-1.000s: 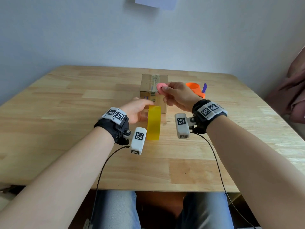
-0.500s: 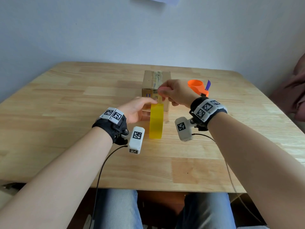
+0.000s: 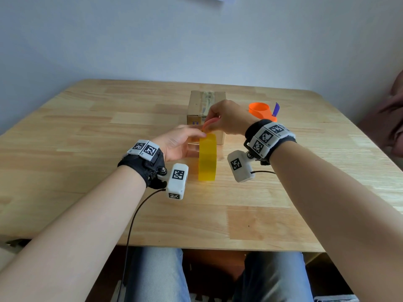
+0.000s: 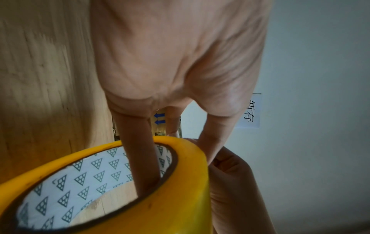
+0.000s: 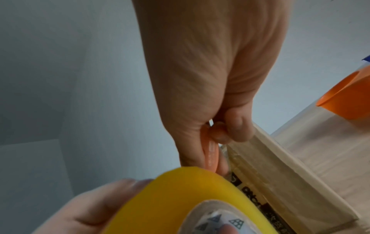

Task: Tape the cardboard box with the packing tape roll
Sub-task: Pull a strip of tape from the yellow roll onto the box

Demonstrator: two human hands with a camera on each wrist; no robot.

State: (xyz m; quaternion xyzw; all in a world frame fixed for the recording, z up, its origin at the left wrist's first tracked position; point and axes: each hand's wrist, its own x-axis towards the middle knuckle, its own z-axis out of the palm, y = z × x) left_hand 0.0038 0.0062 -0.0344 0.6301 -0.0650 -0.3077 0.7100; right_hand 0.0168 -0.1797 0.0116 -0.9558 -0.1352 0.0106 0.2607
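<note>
A yellow packing tape roll [image 3: 207,158] stands on edge on the wooden table [image 3: 87,149], just in front of the cardboard box [image 3: 205,101]. My left hand [image 3: 178,142] grips the roll [image 4: 180,197], one finger through its patterned core and the others on the outer rim. My right hand [image 3: 226,118] pinches a small pink flat piece [image 3: 209,123] and holds it at the top of the roll, close to my left fingertips. In the right wrist view the pink piece [image 5: 210,155] sits between thumb and fingers, just above the roll [image 5: 180,197] and beside the box [image 5: 280,166].
An orange cup [image 3: 260,110] lies on its side to the right of the box, with a purple strip [image 3: 276,109] sticking up next to it. A pale wall rises behind the table. My knees show below the table's near edge.
My right hand has come down and toward me with the pink piece, from in front of the box's top to the top of the roll. The left hand and roll stayed put.
</note>
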